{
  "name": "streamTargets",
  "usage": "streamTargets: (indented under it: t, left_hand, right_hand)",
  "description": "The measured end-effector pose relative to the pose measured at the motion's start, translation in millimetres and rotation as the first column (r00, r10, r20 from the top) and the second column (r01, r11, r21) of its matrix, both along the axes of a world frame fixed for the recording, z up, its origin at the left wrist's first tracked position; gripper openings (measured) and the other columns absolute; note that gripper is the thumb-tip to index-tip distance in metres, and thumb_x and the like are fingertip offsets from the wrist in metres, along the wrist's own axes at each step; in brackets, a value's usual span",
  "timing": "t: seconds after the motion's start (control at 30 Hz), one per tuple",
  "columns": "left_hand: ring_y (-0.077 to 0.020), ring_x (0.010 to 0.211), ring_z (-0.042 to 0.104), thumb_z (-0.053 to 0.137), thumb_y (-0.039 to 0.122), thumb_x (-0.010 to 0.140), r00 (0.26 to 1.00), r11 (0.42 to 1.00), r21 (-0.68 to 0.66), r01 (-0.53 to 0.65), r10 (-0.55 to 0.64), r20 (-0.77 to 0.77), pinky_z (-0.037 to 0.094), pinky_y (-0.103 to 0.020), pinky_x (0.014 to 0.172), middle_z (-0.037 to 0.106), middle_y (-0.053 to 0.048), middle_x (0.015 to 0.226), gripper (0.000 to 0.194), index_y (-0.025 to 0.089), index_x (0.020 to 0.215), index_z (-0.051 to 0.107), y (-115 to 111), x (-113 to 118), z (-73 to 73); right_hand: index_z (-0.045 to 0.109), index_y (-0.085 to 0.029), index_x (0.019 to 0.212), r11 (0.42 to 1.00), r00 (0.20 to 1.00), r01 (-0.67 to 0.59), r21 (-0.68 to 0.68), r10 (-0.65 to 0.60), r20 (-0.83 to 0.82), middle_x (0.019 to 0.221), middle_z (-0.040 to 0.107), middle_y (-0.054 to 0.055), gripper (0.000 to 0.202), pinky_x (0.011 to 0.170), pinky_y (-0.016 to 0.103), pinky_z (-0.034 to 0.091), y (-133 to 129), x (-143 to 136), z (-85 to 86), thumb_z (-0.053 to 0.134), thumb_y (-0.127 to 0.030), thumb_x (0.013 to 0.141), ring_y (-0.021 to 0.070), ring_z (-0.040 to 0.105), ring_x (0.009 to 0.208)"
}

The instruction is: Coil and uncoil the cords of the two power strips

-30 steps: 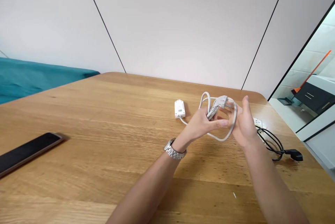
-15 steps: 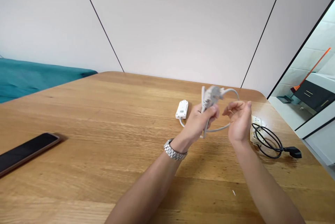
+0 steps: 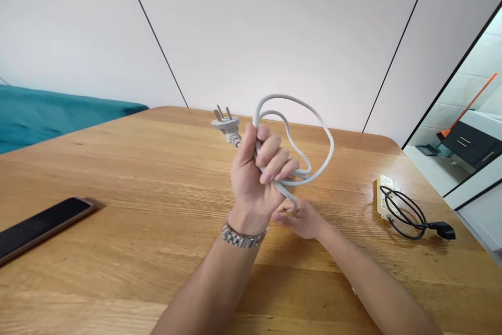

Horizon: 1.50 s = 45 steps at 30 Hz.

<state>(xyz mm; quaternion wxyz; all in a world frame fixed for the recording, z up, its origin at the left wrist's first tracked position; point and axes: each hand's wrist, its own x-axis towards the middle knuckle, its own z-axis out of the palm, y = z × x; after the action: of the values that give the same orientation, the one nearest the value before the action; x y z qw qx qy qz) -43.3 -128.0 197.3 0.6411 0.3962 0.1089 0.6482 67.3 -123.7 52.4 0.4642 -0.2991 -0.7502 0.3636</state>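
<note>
1. Latest change: the left hand is raised and turned palm toward the viewer, with its fingers closed around the white power cable.
2. Effect on the work: the loops are gathered in a single grip. The bundle appears loose; one wide loop bulges to the right, with a smaller loop inside it.
3. Plug position: the three-pin plug projects beyond the thumb on the left, pins upward, clear of the wooden table.
4. Right hand: the right hand is low, just below and partly behind the left hand, fingers curled near the descending cable end. Whether it grips that end cannot be determined.
5. Difference from the frame half a second earlier: the left hand was then farther right, with the plug bunched above its fingers, and the right hand stood apart on the right, partly curled.
6. Visibility: the white cabled block, seen on the table in that frame, is not visible now; the left hand covers that area.
7. Unchanged items: the power strip with its coiled black cord and black plug lies at the right; the smartphone lies at the near left.
</note>
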Motion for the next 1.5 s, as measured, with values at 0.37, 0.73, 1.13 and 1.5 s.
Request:
streamTargets:
  t: [0.37, 0.73, 1.13, 1.5]
  left_hand:
    - [-0.0019, 0.026, 0.010, 0.021, 0.045, 0.102, 0.984, 0.980, -0.172, -0.100, 0.123, 0.126, 0.025, -0.012, 0.031, 0.030, 0.010, 0.035, 0.052, 0.018, 0.063, 0.043, 3.5, -92.8, 37.2]
    - [-0.0046, 0.034, 0.014, 0.065, 0.048, 0.079, 0.812, 0.954, 0.227, 0.196, -0.028, -0.583, 0.007, -0.021, 0.034, 0.020, 0.007, 0.040, 0.052, 0.020, 0.048, 0.034, 22.2, -45.0, -2.8]
    - [-0.0056, 0.051, 0.026, 0.070, 0.044, 0.072, 0.594, 0.907, 0.239, 0.347, -0.016, -0.804, 0.023, -0.021, 0.048, 0.030, 0.007, 0.054, 0.044, 0.017, 0.058, 0.039, 24.4, 38.6, -54.5]
    - [-0.0080, 0.054, 0.037, 0.067, 0.041, 0.071, 0.715, 0.960, 0.194, 0.203, -0.010, -0.699, 0.033, -0.021, 0.051, 0.042, 0.004, 0.059, 0.031, 0.016, 0.066, 0.051, 16.9, 47.6, -54.6]
  right_hand:
    - [0.071, -0.018, 0.068, 0.944, 1.000, 0.022, -0.328, -0.021, 0.008, 0.062, 0.064, 0.000, 0.034, 0.065, 0.029, 0.044, 16.9, 92.7, 11.4, 0.069, -0.052, 0.073, 0.0151, 0.056, 0.062]
    - [0.061, -0.019, 0.057, 0.691, 0.645, 0.389, -0.609, -0.676, -0.356, 0.038, 0.042, -0.009, 0.033, 0.043, 0.025, 0.039, 13.1, 99.3, 44.3, 0.080, -0.046, 0.059, 0.0067, 0.035, 0.033]
    - [0.063, -0.021, 0.071, 0.792, 0.573, 0.342, -0.506, -0.602, -0.556, 0.071, 0.067, -0.001, 0.018, 0.055, 0.023, 0.047, -24.8, 59.1, 94.9, 0.069, -0.036, 0.064, 0.0168, 0.065, 0.073]
    - [0.062, -0.019, 0.062, 0.787, 0.734, 0.599, -0.147, -0.614, -0.292, 0.075, 0.063, 0.002, 0.021, 0.075, 0.031, 0.046, -28.7, 55.2, 89.9, 0.057, -0.034, 0.077, 0.0192, 0.060, 0.080]
